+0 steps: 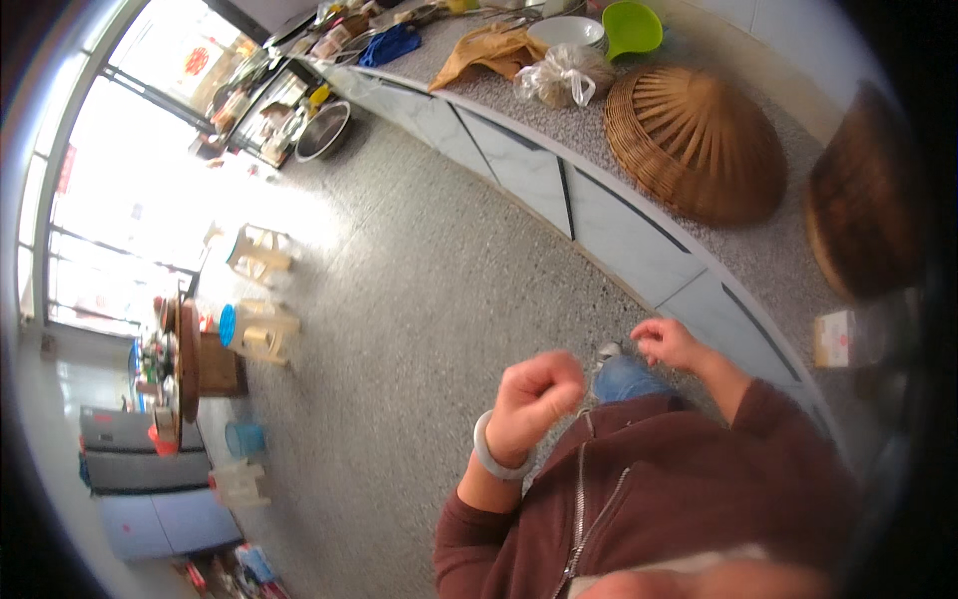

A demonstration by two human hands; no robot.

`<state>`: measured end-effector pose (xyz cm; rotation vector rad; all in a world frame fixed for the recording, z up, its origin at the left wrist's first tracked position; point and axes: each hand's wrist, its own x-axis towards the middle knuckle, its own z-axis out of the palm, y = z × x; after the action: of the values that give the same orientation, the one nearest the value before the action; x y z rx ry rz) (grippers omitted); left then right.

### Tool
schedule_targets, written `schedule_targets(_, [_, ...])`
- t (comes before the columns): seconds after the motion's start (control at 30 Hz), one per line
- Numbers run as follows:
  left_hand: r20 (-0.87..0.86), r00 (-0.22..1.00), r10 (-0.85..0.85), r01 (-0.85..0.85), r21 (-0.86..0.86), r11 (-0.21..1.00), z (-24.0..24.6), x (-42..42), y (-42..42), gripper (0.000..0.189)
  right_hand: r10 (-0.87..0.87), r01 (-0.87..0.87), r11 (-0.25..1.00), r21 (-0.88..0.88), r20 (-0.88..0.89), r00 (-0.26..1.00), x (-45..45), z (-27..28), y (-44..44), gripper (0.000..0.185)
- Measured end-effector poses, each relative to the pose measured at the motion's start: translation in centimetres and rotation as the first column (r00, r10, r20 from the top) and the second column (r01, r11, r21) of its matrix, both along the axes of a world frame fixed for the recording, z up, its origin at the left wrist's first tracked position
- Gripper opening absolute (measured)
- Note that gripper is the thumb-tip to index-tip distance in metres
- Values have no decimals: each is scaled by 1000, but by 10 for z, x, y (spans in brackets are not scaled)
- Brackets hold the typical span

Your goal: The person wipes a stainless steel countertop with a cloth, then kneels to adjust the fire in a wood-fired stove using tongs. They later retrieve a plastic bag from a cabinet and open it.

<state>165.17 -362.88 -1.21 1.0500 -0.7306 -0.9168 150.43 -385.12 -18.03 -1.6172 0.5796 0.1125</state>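
My left hand (pixel 535 397), with a pale bangle (pixel 483 457) around its wrist, is raised in front of my jacket. Its fingers are curled in and nothing shows in them. My right hand (pixel 667 344) hangs beside the cabinet doors (pixel 636 224) with loosely bent fingers slightly apart, holding nothing visible. Between the hands, a blue jeans leg (pixel 629 378) and a shoe (pixel 608 350) show over the speckled floor (pixel 389 284). The brown zip jacket (pixel 673 479) fills the lower right.
Along the right, a counter carries woven baskets (pixel 696 150), a green scoop-like vessel (pixel 631 30), white bowls (pixel 566 31) and a tied plastic bag (pixel 565 78). Plastic stools (pixel 266 333), a cluttered round table (pixel 188 367) and a refrigerator (pixel 161 520) stand left. A metal basin (pixel 323 133) lies farther off.
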Motion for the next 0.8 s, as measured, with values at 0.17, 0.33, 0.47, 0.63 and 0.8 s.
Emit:
schedule_targets(0.17, [448,881,149,-410,568,714,-170,93,47,21,-357,377,831,409,-129,925,111,-27,-43,30])
schedule_targets(0.33, [256,966,-42,-223,901,372,-318,134,179,28,-709,604,391,694,-190,679,211,-63,-79,35])
schedule_targets(0.47, [185,976,-112,-156,961,229,-364,183,246,31,-891,627,124,769,-192,412,256,-87,-104,29])
schedule_targets(0.63, [314,870,-381,-202,930,307,-359,335,228,36,-971,460,-164,873,-225,81,289,-109,-107,12])
schedule_targets(0.8, [528,349,-774,-384,834,396,-293,519,88,39,-965,635,-174,752,-259,42,274,-105,-13,17])
